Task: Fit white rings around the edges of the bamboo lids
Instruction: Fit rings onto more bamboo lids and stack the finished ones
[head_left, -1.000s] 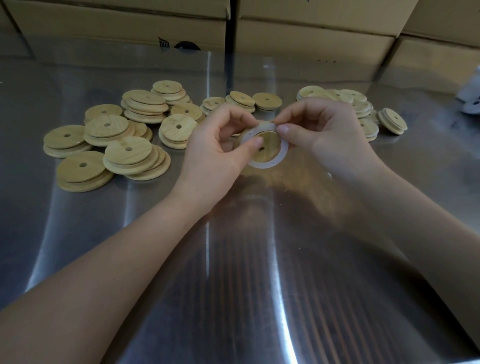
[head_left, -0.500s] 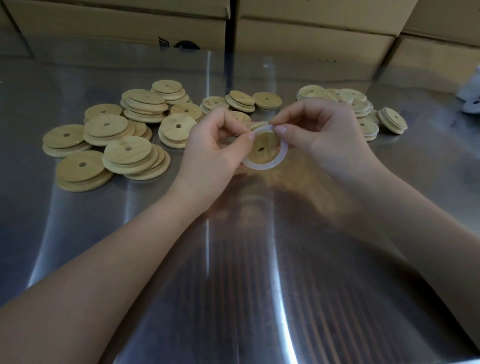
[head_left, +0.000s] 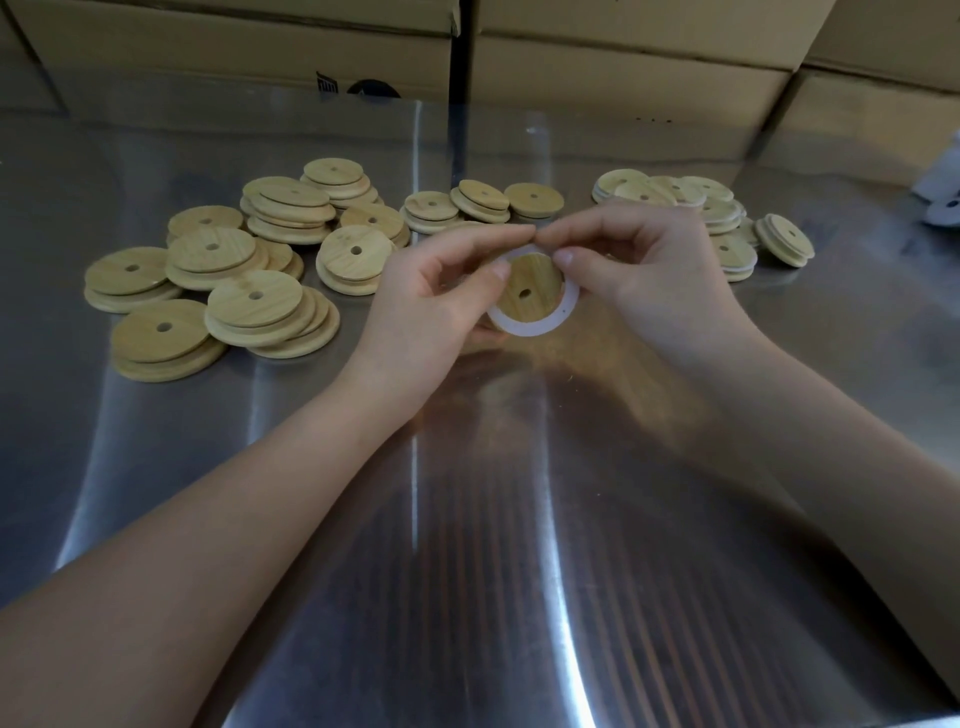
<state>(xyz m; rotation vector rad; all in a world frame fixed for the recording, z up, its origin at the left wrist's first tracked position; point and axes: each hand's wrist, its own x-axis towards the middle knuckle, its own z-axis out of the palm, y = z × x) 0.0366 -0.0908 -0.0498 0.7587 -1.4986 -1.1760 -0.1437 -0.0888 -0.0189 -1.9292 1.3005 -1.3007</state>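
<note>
Bamboo lid (head_left: 530, 288), round with a small hole through its middle, is held up off the steel table (head_left: 467, 519) between the two hands, its flat face turned toward the person. The white ring (head_left: 535, 326) shows as a pale band around the lid's lower and right edge, below both thumbs. Its upper part is hidden behind the fingertips, so I cannot tell whether it sits all the way round. The left hand (head_left: 431, 306) has its fingers curled, the thumb tip pressing on the lid's left edge and the index finger arched over the top. The right hand (head_left: 660, 280) mirrors it, with its thumb tip on the upper right of the ring. Its index finger reaches in to meet the left index fingertip just above the lid. Out past the left hand's knuckles lies a loose heap of bare lids (head_left: 249, 270), many stacked and overlapping. Past the right hand's knuckles sits a smaller heap of ringed lids (head_left: 727, 223), white showing at their edges. Cardboard boxes (head_left: 623, 67) stand along the far side, well beyond the fingertips.
</note>
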